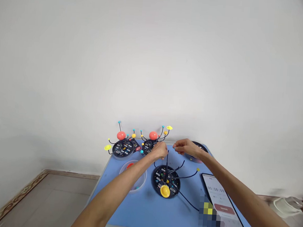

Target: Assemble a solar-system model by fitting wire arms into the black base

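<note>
A black round model base [165, 180] stands in the near middle of the blue table, with a yellow dome [165, 191] at its front and curved black wire arms rising from it. My left hand [159, 150] is bunched at the top of its central wire rod [167, 159], though the fingers hide the rod's tip. My right hand [184, 147] is just to the right, and a small teal ball [174, 148] appears pinched in its fingertips. The two hands nearly meet above the base.
Two built models with orange-red spheres [121, 135] stand at the back left. A clear bowl [134, 177] holds a red piece, a phone [220, 204] shows a timer at right, and a dark base [198, 147] sits behind my right hand. The table's left edge [101, 182] drops to a tiled floor.
</note>
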### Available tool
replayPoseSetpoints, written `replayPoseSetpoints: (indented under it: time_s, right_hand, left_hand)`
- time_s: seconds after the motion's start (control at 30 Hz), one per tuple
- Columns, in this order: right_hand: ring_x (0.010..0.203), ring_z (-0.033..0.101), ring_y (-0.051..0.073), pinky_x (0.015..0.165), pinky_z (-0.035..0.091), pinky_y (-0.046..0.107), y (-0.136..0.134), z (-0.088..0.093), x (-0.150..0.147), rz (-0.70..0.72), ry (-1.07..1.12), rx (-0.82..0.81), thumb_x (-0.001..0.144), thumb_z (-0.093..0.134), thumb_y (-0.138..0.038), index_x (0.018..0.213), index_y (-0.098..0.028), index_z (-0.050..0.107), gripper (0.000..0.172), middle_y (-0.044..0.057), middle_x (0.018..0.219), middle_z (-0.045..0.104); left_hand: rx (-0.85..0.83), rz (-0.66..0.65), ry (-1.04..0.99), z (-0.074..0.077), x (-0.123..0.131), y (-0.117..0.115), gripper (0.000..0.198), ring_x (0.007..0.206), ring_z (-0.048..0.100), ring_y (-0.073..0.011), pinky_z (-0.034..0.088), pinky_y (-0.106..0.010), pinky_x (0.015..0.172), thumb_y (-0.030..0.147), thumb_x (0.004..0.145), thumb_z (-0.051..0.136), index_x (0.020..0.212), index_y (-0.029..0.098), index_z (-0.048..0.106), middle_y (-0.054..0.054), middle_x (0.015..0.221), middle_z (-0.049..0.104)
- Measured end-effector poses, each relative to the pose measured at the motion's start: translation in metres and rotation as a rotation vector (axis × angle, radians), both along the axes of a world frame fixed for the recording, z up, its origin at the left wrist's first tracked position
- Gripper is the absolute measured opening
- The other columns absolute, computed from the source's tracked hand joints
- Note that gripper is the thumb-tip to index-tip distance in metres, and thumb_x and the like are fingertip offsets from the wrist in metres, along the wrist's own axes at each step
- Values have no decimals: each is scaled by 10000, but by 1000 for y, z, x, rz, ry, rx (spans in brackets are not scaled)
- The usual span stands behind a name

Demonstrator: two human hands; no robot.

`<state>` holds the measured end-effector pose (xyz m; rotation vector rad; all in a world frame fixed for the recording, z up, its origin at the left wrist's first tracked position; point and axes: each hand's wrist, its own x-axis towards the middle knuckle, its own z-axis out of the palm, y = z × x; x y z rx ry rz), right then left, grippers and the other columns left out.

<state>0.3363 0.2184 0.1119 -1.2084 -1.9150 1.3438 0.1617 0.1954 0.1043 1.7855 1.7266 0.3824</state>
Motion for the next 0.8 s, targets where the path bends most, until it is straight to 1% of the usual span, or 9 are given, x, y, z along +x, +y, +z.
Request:
replayPoseSetpoints:
  time_s: [0.03, 0.1, 0.2, 0.3, 0.4, 0.53, 0.63, 0.8]
  right_hand:
    - [544, 503, 116, 539, 412, 252, 3, -2, -3, 18, 5, -12, 608, 703, -276, 697, -152, 683, 154, -6, 565, 590]
    - [553, 517, 117, 555, 424, 255, 7, -7, -8, 45, 19, -34, 610, 703, -301, 719, -149, 690, 187, -1, 584, 601]
    - [565, 534, 119, 575, 441, 260, 12, -15, -12, 71, 38, -56, 611, 702, -325, 755, -145, 691, 230, 5, 604, 618]
    - [563, 530, 115, 569, 435, 253, 14, -20, -16, 92, 42, -59, 604, 689, -312, 761, -140, 692, 233, 4, 601, 623]
    - [553, 514, 112, 542, 413, 244, 15, -20, -19, 101, 27, -45, 586, 659, -277, 739, -140, 691, 208, -5, 577, 611]
    - [532, 484, 105, 526, 391, 240, 15, -17, -21, 102, -7, -6, 570, 609, -234, 706, -147, 682, 177, -17, 562, 600]
    - [512, 467, 104, 509, 375, 241, 15, -17, -21, 104, -45, 26, 562, 587, -223, 689, -149, 680, 173, -20, 554, 594]
    - [500, 459, 108, 499, 369, 244, 16, -19, -21, 117, -106, 95, 581, 572, -234, 702, -143, 689, 191, -25, 534, 569]
  left_hand:
    - [-43, -11, -18, -3, 0, 4, 204, 651, 685, -192, 527, -260, 610, 112, 773, 614, 958, 114, 701, -50, 645, 678]
    - [-114, -32, -53, -7, 0, 11, 190, 556, 648, -153, 505, -224, 536, 114, 793, 600, 955, 126, 700, -11, 568, 634]
    - [-166, -64, -116, -13, -1, 17, 135, 505, 605, -114, 484, -198, 492, 122, 813, 590, 889, 127, 701, -5, 570, 630]
    - [-187, -91, -173, -17, -4, 21, 104, 515, 599, -112, 485, -204, 488, 143, 816, 604, 811, 112, 703, -32, 612, 656]
    - [-190, -97, -216, -22, -5, 22, 103, 539, 608, -127, 489, -210, 491, 151, 809, 618, 776, 108, 705, -48, 606, 657]
    - [-183, -95, -257, -27, -6, 23, 110, 515, 599, -115, 482, -187, 479, 164, 793, 625, 709, 129, 687, -23, 551, 623]
    - [-179, -90, -270, -28, -7, 23, 119, 482, 582, -99, 490, -186, 486, 163, 777, 626, 668, 134, 666, -6, 539, 608]
    - [-181, -79, -263, -27, -7, 23, 115, 494, 604, -115, 526, -224, 537, 151, 769, 627, 665, 129, 672, -14, 547, 622]
